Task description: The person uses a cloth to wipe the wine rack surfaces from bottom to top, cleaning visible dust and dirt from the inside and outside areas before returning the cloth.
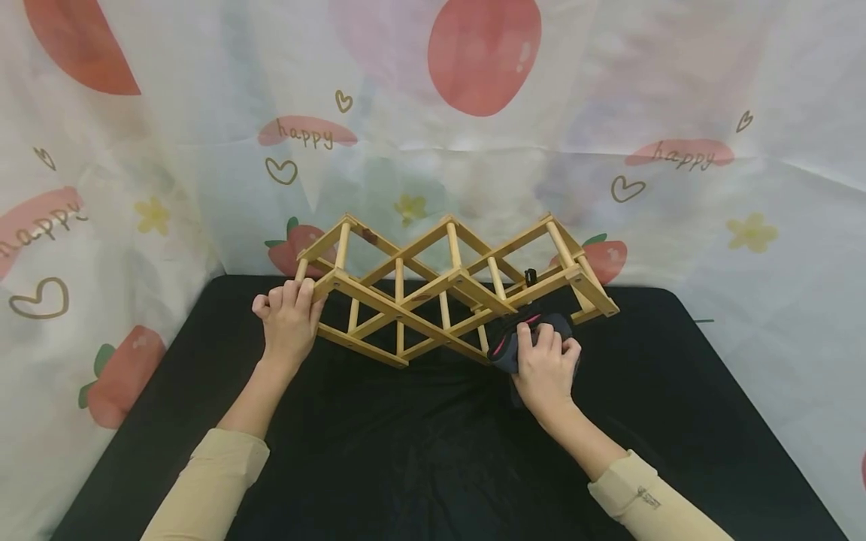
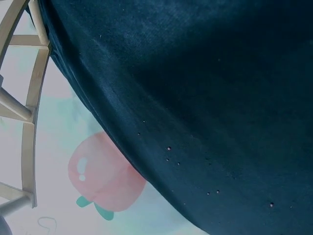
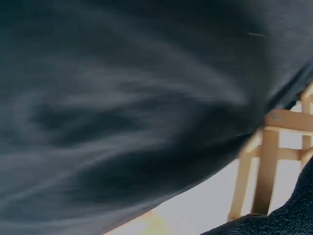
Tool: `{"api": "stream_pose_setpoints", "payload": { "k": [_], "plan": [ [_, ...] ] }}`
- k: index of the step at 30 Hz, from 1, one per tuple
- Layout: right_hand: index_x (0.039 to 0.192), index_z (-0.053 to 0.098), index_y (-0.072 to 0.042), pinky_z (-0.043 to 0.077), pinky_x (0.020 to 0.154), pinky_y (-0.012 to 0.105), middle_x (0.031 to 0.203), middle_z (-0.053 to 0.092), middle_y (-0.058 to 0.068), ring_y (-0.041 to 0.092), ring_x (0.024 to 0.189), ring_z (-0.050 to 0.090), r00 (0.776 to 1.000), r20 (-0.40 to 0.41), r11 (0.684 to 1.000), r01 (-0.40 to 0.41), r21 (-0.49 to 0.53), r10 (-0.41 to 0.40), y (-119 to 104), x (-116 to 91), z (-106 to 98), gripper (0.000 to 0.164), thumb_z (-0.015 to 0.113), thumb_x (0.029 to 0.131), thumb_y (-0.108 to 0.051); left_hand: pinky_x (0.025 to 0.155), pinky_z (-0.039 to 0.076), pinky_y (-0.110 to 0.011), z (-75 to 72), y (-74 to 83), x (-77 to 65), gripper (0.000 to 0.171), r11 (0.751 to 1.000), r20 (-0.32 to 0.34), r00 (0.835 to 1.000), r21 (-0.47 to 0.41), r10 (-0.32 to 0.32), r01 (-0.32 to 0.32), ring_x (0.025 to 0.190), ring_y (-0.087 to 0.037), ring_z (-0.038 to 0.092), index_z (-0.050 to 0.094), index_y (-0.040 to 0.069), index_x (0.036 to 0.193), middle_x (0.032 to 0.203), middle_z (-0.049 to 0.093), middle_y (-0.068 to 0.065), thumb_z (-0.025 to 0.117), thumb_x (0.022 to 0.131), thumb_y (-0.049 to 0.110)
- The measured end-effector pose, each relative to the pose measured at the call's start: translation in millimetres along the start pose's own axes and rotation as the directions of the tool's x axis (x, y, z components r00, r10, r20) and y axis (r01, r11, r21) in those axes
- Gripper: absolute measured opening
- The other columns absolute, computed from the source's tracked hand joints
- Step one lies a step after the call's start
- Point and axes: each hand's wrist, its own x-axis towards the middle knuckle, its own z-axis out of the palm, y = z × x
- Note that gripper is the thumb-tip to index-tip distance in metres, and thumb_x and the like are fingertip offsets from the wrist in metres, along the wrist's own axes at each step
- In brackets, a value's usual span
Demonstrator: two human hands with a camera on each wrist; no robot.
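Observation:
A folding lattice rack of light wood (image 1: 399,304) stands spread out toward the back of the black-covered table. At its left end my left hand (image 1: 289,315) grips the frame with curled fingers. My right hand (image 1: 549,368) holds a soft dark navy cloth item (image 1: 504,353) with pink-red edges, against the rack's lower right part. The item's exact kind is unclear. In the left wrist view, wooden slats (image 2: 29,142) show at the left. Fuzzy dark fabric (image 3: 279,220) fills the right wrist view's lower right corner, near the wooden bars (image 3: 266,171).
A small black piece (image 1: 531,276) shows among the right-hand slats. Black cloth (image 1: 406,466) covers the table. Behind and beside it hangs a pale curtain (image 1: 473,165) printed with fruit, hearts and flowers.

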Motion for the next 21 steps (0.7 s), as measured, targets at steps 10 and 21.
{"api": "stream_pose_setpoints", "payload": {
  "k": [10, 21],
  "plan": [
    [0.106, 0.048, -0.001, 0.027, 0.07, 0.054, 0.088, 0.046, 0.024, 0.038, 0.074, 0.044, 0.994, 0.096, 0.999, -0.046, -0.017, 0.047, 18, -14, 1, 0.053, 0.074, 0.06, -0.001, 0.071, 0.013, -0.046, -1.1, 1.4, 0.8, 0.032, 1.0, 0.015, 1.0, 0.017, -0.012, 0.011, 0.073, -0.029, 0.028, 0.042, 0.003, 0.097, 0.084, 0.039, -0.014, 0.038, 0.097, 0.036],
    [0.108, 0.047, -0.002, 0.028, 0.071, 0.054, 0.092, 0.045, 0.022, 0.036, 0.076, 0.044, 0.997, 0.07, 0.999, -0.038, 0.016, 0.037, 1, 1, -4, 0.051, 0.074, 0.064, -0.004, 0.072, 0.013, -0.047, -3.8, 2.3, 0.7, 0.032, 1.0, 0.033, 0.999, 0.013, -0.022, 0.022, 0.075, -0.03, 0.028, 0.042, 0.004, 0.098, 0.086, 0.039, -0.014, 0.039, 0.097, 0.035]
  ]
}}
